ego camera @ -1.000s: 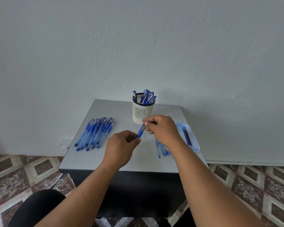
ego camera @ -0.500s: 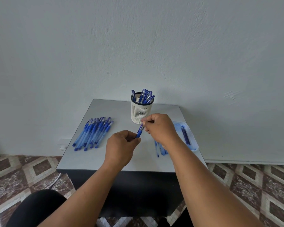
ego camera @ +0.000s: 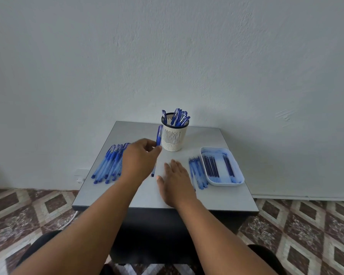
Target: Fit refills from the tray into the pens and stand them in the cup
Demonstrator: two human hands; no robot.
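My left hand [ego camera: 140,158] is closed around a blue pen [ego camera: 159,135], held nearly upright just left of the white slotted cup [ego camera: 173,138]. The pen's lower end shows below the hand. Several blue pens stand in the cup. My right hand [ego camera: 176,180] lies flat and open on the table, holding nothing. To its right sits a white tray [ego camera: 235,173] with dark refills [ego camera: 211,165] inside. A row of pale blue pen parts [ego camera: 197,172] lies between my right hand and the tray.
Several blue pens [ego camera: 109,164] lie side by side on the left of the grey table [ego camera: 207,135], partly hidden by my left hand. The table stands against a plain wall. Patterned floor tiles surround it.
My right hand let go of the pen and dropped flat onto the table. My left hand lifted the pen alone, up beside the cup.
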